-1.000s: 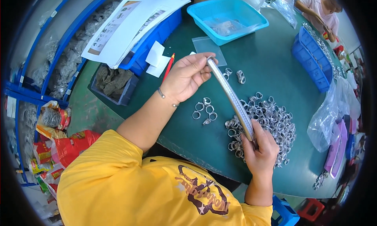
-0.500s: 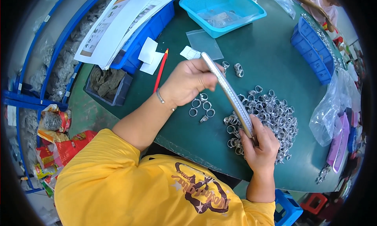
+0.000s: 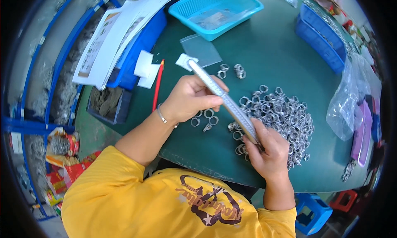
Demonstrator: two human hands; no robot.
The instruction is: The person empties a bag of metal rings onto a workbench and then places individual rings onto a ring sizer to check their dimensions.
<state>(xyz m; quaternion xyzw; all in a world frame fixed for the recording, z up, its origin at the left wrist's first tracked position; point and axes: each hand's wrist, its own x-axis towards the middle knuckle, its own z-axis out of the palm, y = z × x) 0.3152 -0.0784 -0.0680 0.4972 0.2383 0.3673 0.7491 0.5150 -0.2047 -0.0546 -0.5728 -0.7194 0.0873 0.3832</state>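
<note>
Green tabletop [image 3: 273, 52] bears heaped rings [image 3: 285, 118], right hand [image 3: 269, 149] clasping a rod [image 3: 234, 113].

Right hand [image 3: 268, 150] in curled grip

Your right hand [image 3: 269, 149] hides the lower end of the tapered silver-coloured metal rod [image 3: 223, 99], whose fine markings blur. Your left hand [image 3: 188, 99] partly covers small silver-coloured metal rings [image 3: 207, 127] toward the table's [image 3: 273, 52] near edge. The view's top cuts off the turquoise plastic basket [image 3: 227, 28].
</note>
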